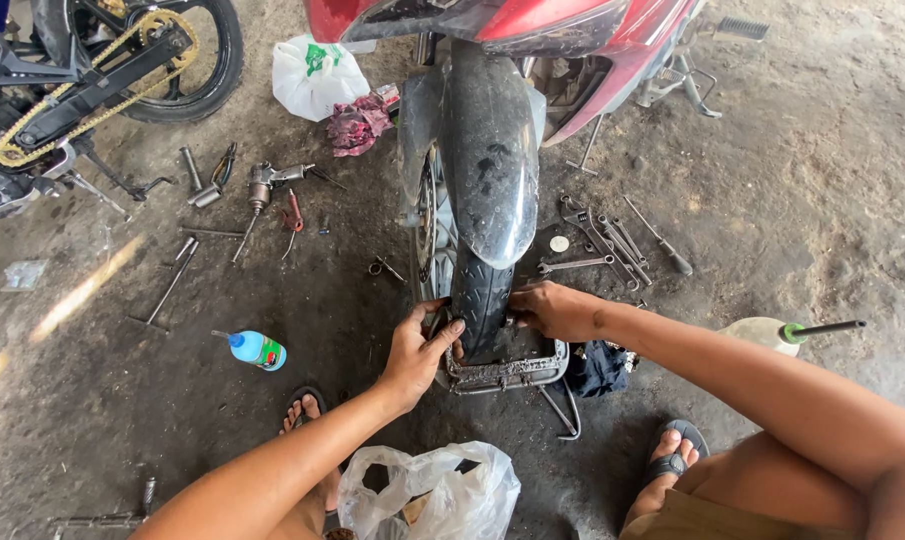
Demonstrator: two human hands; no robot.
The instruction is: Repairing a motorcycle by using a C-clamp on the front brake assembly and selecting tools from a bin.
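Straight ahead of both hands, one red motorcycle (572, 40), its black mudguard (487, 150) hanging over the black rear tyre (480, 300). Up and far to the left of the left hand, a second wheel (187, 55) with a yellow drive chain (92, 75) on a stripped frame. Both forearms stretched forward from the lower edge, elbows bent, wrists turned inward toward the tyre. Left hand (417, 350) curled against the tyre's left side, thumb lying across the tread, fingers wrapped behind the rim; closed on the wheel, it seems, though the fingertips are hidden. Right hand (557, 310) pressed to the tyre's right side, knuckles up, fingers bent toward the axle area; whether anything is pinched there cannot be told. Hands apart, tyre between them. Just below both hands, one grimy metal stand (507, 375) under the wheel. Between the forearms, near the lower edge, one crumpled clear plastic bag (442, 495). Far above the left hand, one white plastic bag (317, 75) with a green mark, one pink rag (357, 125) beside it. Right of the right forearm, one pale oil can (762, 333) with a green collar and dark spout. Left of the left hand, one small blue bottle (257, 349) lying on the floor (822, 200), green label, white nozzle. Above the right hand, a cluster of about five wrenches (602, 240) and one screwdriver (662, 240). Up-left of the left hand, one pneumatic tool (262, 185), pliers (222, 165), loose rods. Two sandalled feet, one under each arm.
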